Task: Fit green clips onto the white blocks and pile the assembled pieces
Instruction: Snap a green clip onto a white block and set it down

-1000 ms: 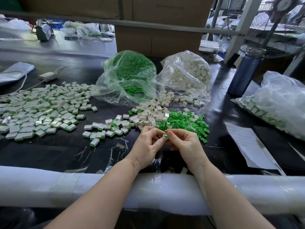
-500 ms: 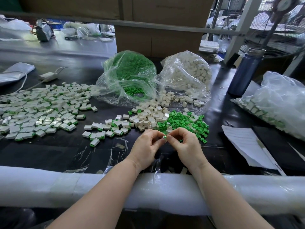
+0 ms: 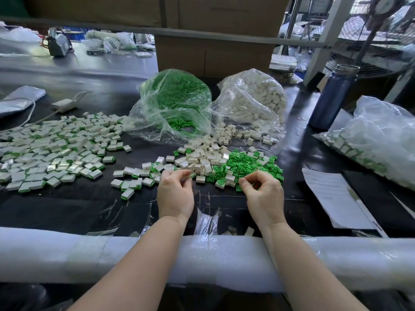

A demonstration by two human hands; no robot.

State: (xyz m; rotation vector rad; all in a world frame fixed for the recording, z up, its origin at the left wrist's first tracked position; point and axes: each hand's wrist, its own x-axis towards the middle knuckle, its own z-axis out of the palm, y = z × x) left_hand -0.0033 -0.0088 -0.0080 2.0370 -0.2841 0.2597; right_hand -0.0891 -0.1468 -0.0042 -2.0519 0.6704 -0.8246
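Green clips (image 3: 247,162) heaped beside white blocks (image 3: 202,153) on counter (image 3: 67,209), left hand (image 3: 175,194) pinching an assembled piece (image 3: 192,175), right hand (image 3: 262,194) fingers curled over clips, grasp unclear.

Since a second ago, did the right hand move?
Yes. The right hand slid right, away from the left hand, toward the white paper sheet beside the loose green plastic clips.

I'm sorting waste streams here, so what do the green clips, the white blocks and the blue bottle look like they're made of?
Green clips: apparently moulded plastic, uniform bright green with a slight sheen and thin ribs.
White blocks: probably plastic too, off-white, smooth faces catching glare.
Blue bottle: likely metal, dark matte body with a silvery cap, though coated plastic can't be excluded.
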